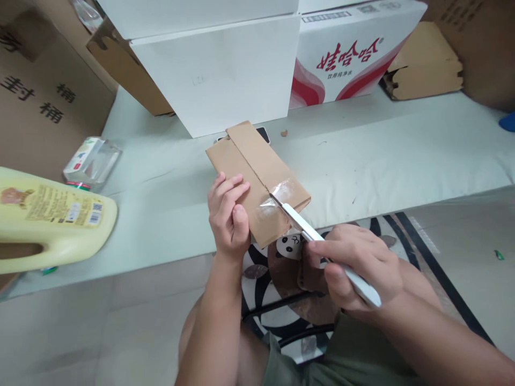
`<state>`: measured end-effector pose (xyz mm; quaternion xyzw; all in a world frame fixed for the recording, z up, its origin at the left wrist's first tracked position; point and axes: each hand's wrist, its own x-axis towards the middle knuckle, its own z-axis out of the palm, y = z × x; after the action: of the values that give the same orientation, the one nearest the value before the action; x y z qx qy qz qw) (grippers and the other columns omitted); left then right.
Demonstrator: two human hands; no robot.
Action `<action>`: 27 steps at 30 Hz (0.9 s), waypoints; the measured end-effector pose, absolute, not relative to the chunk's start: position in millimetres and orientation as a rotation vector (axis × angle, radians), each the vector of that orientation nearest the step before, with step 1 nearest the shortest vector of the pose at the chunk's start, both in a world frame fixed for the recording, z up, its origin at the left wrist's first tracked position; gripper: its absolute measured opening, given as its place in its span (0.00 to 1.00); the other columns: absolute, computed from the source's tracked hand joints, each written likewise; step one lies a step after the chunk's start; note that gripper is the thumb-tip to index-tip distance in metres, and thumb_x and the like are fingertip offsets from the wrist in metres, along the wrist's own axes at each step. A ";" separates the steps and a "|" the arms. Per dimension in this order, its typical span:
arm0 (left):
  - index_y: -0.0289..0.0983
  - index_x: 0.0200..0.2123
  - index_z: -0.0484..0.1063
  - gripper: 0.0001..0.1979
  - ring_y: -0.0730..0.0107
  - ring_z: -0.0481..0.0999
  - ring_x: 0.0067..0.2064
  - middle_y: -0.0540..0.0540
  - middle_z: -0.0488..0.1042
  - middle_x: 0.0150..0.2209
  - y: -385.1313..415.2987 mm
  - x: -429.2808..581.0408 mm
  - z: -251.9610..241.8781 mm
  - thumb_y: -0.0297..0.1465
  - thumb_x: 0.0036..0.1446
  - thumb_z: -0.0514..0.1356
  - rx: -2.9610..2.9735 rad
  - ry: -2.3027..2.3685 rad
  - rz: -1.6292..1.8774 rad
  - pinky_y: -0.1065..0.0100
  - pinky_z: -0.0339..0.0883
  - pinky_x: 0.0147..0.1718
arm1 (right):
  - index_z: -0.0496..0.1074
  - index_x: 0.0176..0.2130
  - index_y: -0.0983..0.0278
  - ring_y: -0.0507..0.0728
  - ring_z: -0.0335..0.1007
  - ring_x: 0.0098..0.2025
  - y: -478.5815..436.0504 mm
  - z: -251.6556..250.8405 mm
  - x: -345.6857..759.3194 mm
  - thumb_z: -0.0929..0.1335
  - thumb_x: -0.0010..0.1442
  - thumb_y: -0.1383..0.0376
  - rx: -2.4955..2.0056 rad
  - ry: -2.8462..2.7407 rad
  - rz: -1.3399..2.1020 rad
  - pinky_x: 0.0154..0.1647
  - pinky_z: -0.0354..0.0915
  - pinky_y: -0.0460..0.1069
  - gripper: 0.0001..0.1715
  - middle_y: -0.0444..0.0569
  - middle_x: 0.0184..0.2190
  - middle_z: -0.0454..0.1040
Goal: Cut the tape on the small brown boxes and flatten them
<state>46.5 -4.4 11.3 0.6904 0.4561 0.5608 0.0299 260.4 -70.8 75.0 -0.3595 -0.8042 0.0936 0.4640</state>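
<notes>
A flat brown cardboard box [257, 166] lies at a slant over the near edge of the cloth-covered table, its top flaps meeting in a long seam. Clear tape [284, 188] crosses the seam at the end closest to me. My left hand [229, 220] grips the box's left side, fingers bent over its top. In my right hand [362, 262] is a white utility knife [306, 225], fingers wrapped around its handle. The blade's tip touches the seam beside the tape. A dark object with a pale rim [263, 134] is partly covered by the box's far end.
White cartons [225, 75] stand along the back, one with red print [341, 64]. At left are a yellow jug [52, 220], a clear plastic bottle [94, 161] and a large brown carton [48, 107]. A small brown box [430, 69] sits at back right. Below is a panda-patterned surface [289, 316].
</notes>
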 end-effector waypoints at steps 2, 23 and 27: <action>0.40 0.49 0.78 0.22 0.54 0.73 0.63 0.43 0.79 0.53 -4.5 47.1 12.0 0.38 0.73 0.45 2.130 1.427 1.712 0.45 0.57 0.71 | 0.71 0.45 0.61 0.50 0.66 0.19 -66.2 71.5 253.4 0.62 0.70 0.66 -0.815 -1.939 0.185 0.21 0.63 0.47 0.09 0.40 0.21 0.73; 0.40 0.48 0.79 0.23 0.53 0.72 0.64 0.43 0.80 0.52 -4.0 47.9 8.7 0.38 0.73 0.45 2.102 1.430 1.779 0.46 0.59 0.69 | 0.73 0.47 0.58 0.51 0.63 0.17 -70.6 71.5 250.8 0.62 0.71 0.67 -0.814 -1.839 0.223 0.17 0.62 0.49 0.11 0.42 0.21 0.73; 0.40 0.49 0.79 0.21 0.55 0.73 0.63 0.44 0.80 0.52 -2.7 46.7 6.9 0.35 0.72 0.47 2.131 1.343 1.830 0.48 0.60 0.69 | 0.73 0.44 0.59 0.51 0.66 0.18 -77.0 79.7 262.4 0.62 0.70 0.67 -0.867 -1.907 0.243 0.20 0.66 0.48 0.10 0.42 0.21 0.73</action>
<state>46.7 -2.7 6.9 0.6843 0.4314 0.5877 0.0140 262.4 -77.0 79.7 -0.3577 -0.7863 0.1000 0.4938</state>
